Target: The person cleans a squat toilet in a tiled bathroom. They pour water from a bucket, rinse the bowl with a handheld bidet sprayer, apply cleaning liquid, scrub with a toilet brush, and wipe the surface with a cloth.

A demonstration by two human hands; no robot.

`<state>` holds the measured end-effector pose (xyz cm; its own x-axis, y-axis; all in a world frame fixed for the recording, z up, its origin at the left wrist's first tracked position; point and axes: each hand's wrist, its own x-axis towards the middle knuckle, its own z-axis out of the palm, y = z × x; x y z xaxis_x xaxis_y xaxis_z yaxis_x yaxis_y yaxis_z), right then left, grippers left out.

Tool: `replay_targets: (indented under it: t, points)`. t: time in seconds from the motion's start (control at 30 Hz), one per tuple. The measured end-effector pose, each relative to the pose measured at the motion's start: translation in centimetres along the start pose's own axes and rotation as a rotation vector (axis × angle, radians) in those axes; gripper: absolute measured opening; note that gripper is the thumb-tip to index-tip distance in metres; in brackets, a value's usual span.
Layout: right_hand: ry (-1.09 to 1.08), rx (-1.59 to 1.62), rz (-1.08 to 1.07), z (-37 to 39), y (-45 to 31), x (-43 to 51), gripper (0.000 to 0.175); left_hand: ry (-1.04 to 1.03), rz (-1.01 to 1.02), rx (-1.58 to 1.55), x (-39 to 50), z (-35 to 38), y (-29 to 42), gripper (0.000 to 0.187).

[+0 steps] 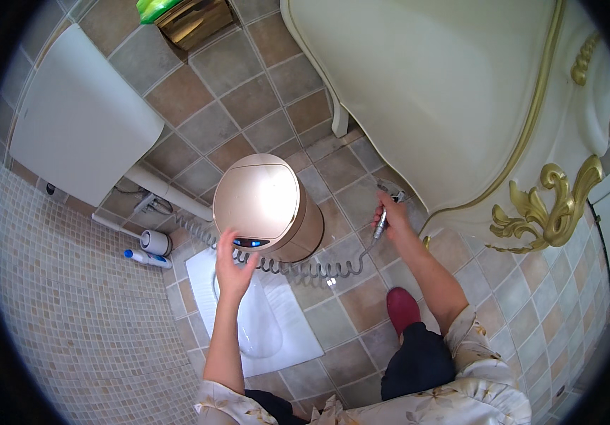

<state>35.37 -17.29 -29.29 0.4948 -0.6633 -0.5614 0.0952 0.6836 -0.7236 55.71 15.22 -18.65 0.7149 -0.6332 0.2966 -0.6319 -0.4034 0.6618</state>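
My right hand grips a chrome handheld bidet sprayer low over the tiled floor, beside the white cabinet. From the sprayer's lower end a grey coiled hose runs left, past the front of the bin, towards the wall. A round champagne-gold trash bin stands in front of me with its lid down. Blue lights glow on the dark sensor panel at the lid's near edge. My left hand is at that edge, fingers and thumb spread; whether it touches the bin I cannot tell.
A white squat toilet is set in the floor below my left forearm. A white cistern and its pipe are on the wall. A bottle and a white round container sit left. The cream cabinet with gold carving overhangs the right.
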Motion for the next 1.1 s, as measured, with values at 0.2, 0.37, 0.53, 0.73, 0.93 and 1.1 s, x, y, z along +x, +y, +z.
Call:
replay_targets:
  t: [0.2,0.37,0.53,0.73,0.93,1.1]
  points:
    - [0.005,0.034,0.099,-3.0,1.3,-1.2,0.036,0.006,-0.753,-1.028,-1.6,2.4,-0.7,0.064]
    - [0.072,0.042,0.072,-3.8,3.2,-2.0,0.036,-0.021,-0.752,-1.118,0.0,5.2,0.1,0.063]
    - [0.073,0.044,0.123,-5.7,5.9,-3.2,0.034,-0.132,-0.628,-0.993,3.4,8.3,4.7,0.084]
    - [0.008,-0.148,0.148,-4.9,7.3,-6.2,0.033,-0.419,-0.469,-0.547,-5.7,5.5,-2.6,0.058]
    - [0.011,-0.345,0.125,-3.8,8.2,-7.3,0.036,-0.655,-0.329,0.351,-25.8,-7.6,-3.5,0.045]
    - [-0.110,-0.418,0.277,-1.7,10.9,-9.5,0.034,-0.233,-0.767,0.365,-36.0,-13.2,-2.7,0.038]
